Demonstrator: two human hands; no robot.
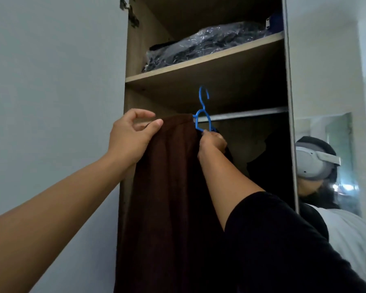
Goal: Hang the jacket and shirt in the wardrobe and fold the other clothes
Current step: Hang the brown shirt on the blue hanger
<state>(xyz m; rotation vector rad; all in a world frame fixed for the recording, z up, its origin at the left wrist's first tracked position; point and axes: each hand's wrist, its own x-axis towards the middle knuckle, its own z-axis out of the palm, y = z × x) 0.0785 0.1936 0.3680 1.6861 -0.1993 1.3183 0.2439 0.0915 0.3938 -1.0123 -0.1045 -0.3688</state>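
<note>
A dark brown garment point(169, 187) hangs from a blue plastic hanger point(203, 112) held up inside the open wardrobe. The hanger's hook stands in front of and above the metal rail point(247, 115), not over it. My right hand point(212, 142) grips the hanger just under its neck. My left hand point(133, 136) rests against the garment's left shoulder, thumb on the cloth and fingers curled loosely above it. Whether this garment is the jacket or the shirt I cannot tell.
A wooden shelf point(199, 64) above the rail carries a dark bundle in clear plastic point(203, 43). Another dark garment point(270, 163) hangs further right in the wardrobe. The open wardrobe door point(51, 102) fills the left. A mirror point(334, 155) on the right reflects a person wearing a headset.
</note>
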